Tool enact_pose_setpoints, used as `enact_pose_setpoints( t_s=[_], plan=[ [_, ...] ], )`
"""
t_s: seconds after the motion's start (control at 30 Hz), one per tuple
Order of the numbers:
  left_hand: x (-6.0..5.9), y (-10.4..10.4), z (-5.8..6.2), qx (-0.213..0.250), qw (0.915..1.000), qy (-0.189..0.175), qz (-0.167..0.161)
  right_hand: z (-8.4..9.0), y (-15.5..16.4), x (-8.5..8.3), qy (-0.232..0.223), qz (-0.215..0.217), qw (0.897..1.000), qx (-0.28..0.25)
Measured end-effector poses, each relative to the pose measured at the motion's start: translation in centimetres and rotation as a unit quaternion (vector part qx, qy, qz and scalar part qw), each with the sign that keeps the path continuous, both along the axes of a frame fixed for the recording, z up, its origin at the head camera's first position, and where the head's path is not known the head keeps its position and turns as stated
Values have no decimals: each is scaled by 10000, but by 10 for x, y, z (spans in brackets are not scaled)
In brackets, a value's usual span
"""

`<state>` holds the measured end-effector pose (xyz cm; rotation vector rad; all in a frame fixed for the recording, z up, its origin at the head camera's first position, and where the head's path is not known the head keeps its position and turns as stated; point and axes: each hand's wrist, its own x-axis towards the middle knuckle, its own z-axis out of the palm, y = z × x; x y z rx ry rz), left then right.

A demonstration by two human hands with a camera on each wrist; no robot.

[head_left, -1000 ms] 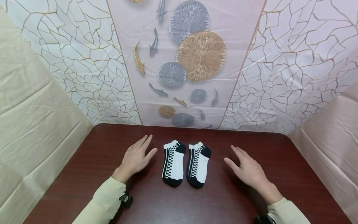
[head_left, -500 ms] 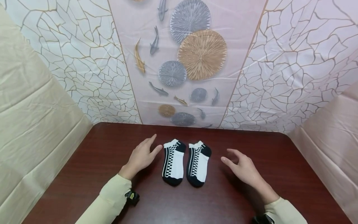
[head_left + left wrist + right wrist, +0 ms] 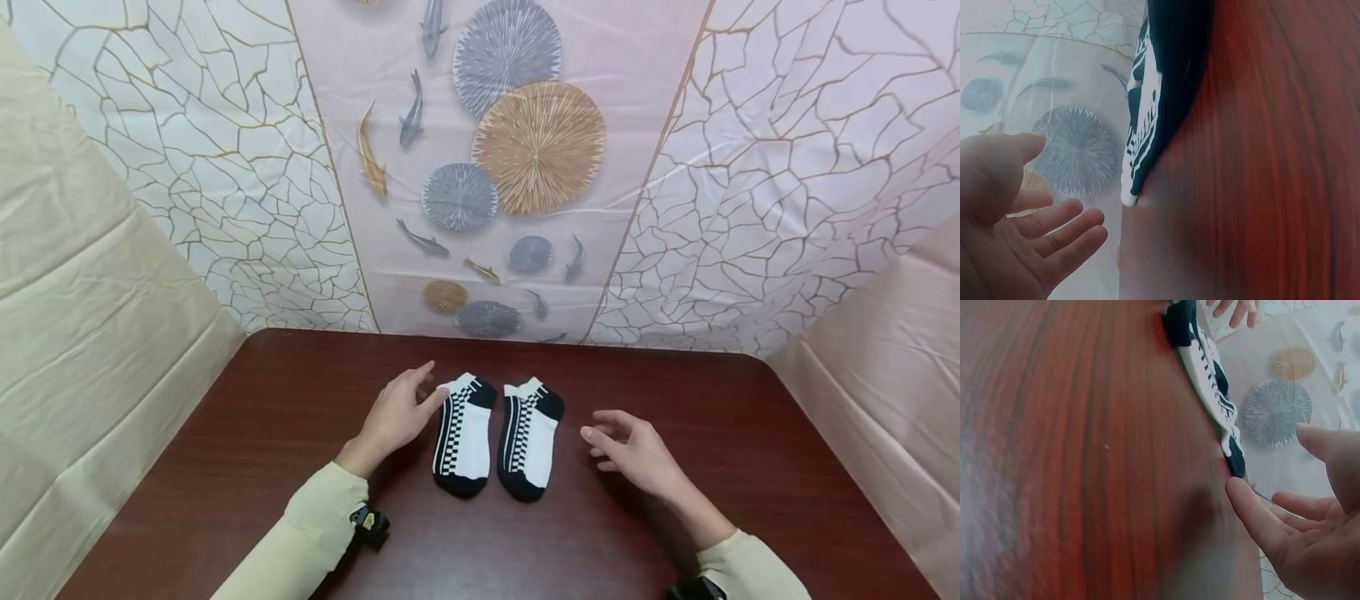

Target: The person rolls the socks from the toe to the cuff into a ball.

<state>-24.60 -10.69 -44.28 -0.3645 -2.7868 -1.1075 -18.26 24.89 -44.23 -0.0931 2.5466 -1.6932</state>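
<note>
Two low-cut socks lie flat side by side, white with black toes, black heels and a checkered band: the left sock (image 3: 467, 437) and the right sock (image 3: 529, 440). Their toes point to the near side. My left hand (image 3: 399, 410) hovers by the left sock's cuff, thumb tip at its edge in the head view; in the left wrist view its loosely bent fingers (image 3: 1072, 234) stand apart from the sock (image 3: 1144, 119). To the right of the right sock my right hand (image 3: 637, 450) hangs with relaxed fingers, holding nothing.
The dark red-brown table (image 3: 480, 550) carries the socks. A patterned cloth wall (image 3: 480, 250) rises behind its far edge. Beige cloth panels flank it at the left (image 3: 97, 333) and right (image 3: 892, 350). Each sleeve bears a small black wrist device (image 3: 371, 525).
My left hand has moved right, up to the left sock's cuff. The right hand has come slightly left and nearer, its fingers bending more. The socks have stayed in place.
</note>
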Motion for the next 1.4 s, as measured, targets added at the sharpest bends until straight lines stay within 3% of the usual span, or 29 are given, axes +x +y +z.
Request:
enact_pose_setpoints(
  t_s=[0.3, 0.57, 0.9, 1.23, 1.4],
  plan=[
    [-2, 20, 0, 713, 9967, -225, -318, -3, -7, 3, -440, -50, 9978, -499],
    [-2, 38, 1, 1116, 9901, -704, -481, -2, -14, 3, -761, -117, 9940, -780],
    [-4, 53, -1, 1794, 9741, -1111, -810, -5, -19, 5, -1100, -172, 9876, -1103],
    [-5, 65, -2, 1942, 9690, -1308, -782, -4, -26, 8, -1244, -131, 9849, -1201],
    [-7, 71, -3, 2201, 9611, -1491, -744, -6, -29, 8, -1239, -83, 9845, -1241]
  ],
)
